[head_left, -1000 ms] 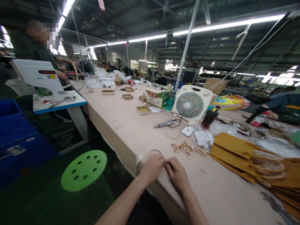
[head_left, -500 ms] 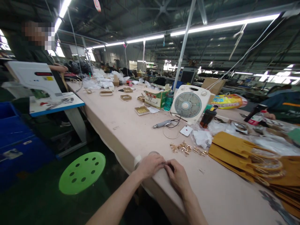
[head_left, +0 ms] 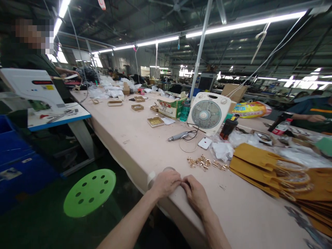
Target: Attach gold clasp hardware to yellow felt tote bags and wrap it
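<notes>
At the near edge of the covered table (head_left: 145, 145), my left hand (head_left: 167, 182) and my right hand (head_left: 195, 192) meet fingertip to fingertip. Both are closed in a pinch; whatever lies between the fingers is too small or hidden to make out. A roll of tape (head_left: 151, 178) seems to stand by my left hand, partly covered by it. Just beyond my hands is a loose pile of small gold-coloured metal fittings (head_left: 202, 162). A grey electric screwdriver (head_left: 178, 136) with a cable lies farther back, beside a white phone (head_left: 204, 143).
Stacked mustard-coloured bags (head_left: 254, 162) with handles fill the right side. A white box fan (head_left: 209, 113) stands behind the phone. Small cardboard trays (head_left: 155, 121) sit farther back. A green stool (head_left: 89, 193) and blue bins (head_left: 23, 162) are at left. Co-workers are at far left and right.
The view has shifted slightly. My hands stay pinched together at the same spot on the table edge. The co-worker at left has moved their hand, now holding a pale strip.
</notes>
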`<state>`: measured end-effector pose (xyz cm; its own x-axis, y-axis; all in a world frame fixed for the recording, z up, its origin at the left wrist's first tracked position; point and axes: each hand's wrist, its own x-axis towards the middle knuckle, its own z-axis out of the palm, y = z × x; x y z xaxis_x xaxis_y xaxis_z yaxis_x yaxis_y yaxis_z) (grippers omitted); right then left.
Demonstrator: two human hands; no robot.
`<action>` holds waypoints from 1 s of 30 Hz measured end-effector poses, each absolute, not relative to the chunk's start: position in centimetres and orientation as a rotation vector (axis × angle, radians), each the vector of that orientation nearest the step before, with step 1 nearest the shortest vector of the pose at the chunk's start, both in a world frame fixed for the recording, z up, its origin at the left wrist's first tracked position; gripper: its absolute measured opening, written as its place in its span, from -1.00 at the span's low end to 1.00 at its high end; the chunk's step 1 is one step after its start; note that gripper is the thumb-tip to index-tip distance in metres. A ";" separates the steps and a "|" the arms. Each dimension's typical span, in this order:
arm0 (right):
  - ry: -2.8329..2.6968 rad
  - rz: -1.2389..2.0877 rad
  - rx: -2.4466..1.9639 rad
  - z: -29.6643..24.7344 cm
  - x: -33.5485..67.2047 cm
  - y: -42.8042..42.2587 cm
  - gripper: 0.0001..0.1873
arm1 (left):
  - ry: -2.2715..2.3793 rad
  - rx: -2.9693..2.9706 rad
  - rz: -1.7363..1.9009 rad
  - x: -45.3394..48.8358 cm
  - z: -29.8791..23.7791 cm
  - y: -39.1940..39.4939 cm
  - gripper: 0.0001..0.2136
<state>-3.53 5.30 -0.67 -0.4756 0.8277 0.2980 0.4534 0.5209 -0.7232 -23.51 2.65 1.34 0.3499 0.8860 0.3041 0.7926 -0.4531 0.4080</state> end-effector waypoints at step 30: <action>-0.539 1.049 -0.876 -1.7 -0.2 9.0 -0.55 | 1.648 2.396 0.801 -22.2 1.6 7.4 -0.44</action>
